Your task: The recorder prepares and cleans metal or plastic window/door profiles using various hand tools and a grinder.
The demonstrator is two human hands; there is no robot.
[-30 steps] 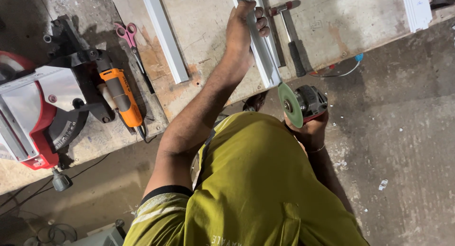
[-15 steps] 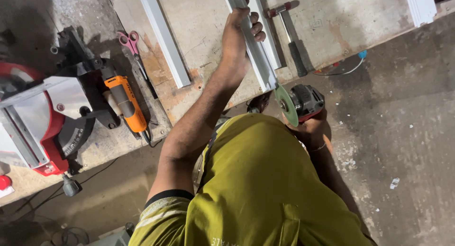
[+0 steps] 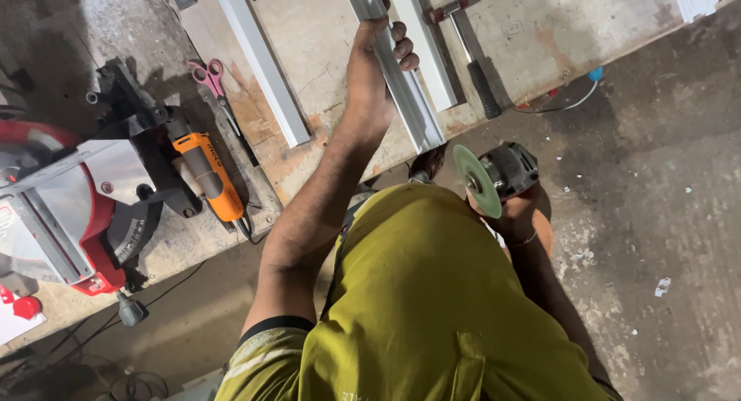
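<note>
**Rail gripped, grinder held ready, no cut begun**

The left hand (image 3: 370, 77) is clenched around a long metal rail (image 3: 401, 92) that lies on the surface (image 3: 324, 38), its near end jutting just past the surface edge. The fingers (image 3: 403, 50) wrap over the rail's far-right side, pinning it down.

The right hand (image 3: 517, 216) is low, near the body, and grasps an angle grinder (image 3: 502, 173) with a green disc (image 3: 476, 181). The disc hangs just near of the rail's end, apart from it; no sparks or contact show, and the rail end looks whole, so any cutting seems not yet started. My reading is that holding and positioning are done and the cut itself is left.

Two more rails lie on the surface: one (image 3: 262, 61) to the left, one (image 3: 421, 46) just right of the gripped rail. A hammer (image 3: 467, 50) lies further right, pink scissors (image 3: 212, 81) to the left. Far left stand a red mitre saw (image 3: 62, 208) and an orange power tool (image 3: 208, 173).
</note>
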